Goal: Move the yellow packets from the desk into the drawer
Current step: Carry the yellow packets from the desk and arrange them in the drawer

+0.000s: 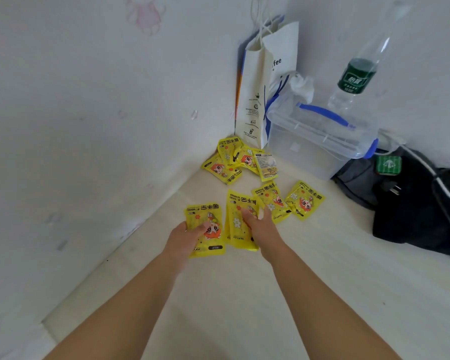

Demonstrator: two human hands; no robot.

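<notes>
Landmark: clear storage box (315,141) with blue handle and clasps, standing on the cream surface (322,281) close to the back wall.
Left hand: the left hand (186,236) is closed around the left edge of a yellow packet (205,229), thumb across its printed face; this packet lies well in front of the box and to its left.
Right hand: the right hand (260,224) rests fingers-down on a second packet (240,219), just right of the first; whether it grips or only presses cannot be told.
Loose packets, near row: two further packets (305,200) lie flat in front of the box, just right of the right hand; the nearer one touches its fingers.
Loose packets, corner heap: an overlapping pile of packets (234,159) sits left of the box, in the corner where the two walls meet; one lies reverse side up.
Paper bag: a white paper bag (260,81) stands upright behind and left of the box, against the corner.
Bottle: a clear bottle (357,74) with a green label stands behind the box, to its right.
Dark bag: a black bag (413,201) with a white cable over it lies right of the box.
Drawer: not in view.
</notes>
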